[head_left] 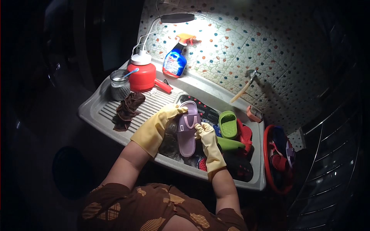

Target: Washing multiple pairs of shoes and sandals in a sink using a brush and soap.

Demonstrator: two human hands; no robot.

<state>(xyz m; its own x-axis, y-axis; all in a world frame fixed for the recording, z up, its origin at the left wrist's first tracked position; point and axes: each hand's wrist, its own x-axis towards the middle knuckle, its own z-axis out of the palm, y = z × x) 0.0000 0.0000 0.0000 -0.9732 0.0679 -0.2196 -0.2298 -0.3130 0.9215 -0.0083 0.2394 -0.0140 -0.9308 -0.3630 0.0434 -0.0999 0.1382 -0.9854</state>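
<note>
Bright light is falling on a speckled wall [231,42] behind a pale sink [184,168]; its ribbed drainboard [110,111] is carrying a red jar [142,77], while the left hand [163,118] and right hand [206,136], both gloved, are gripping a purple slipper [187,144] over the basin

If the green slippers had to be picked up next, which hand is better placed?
Probably the right hand: it is close beside the green slippers, while the left hand is on the far side of the purple slipper.

Speckled wall [227,65] — bright lamp [178,18]
</note>
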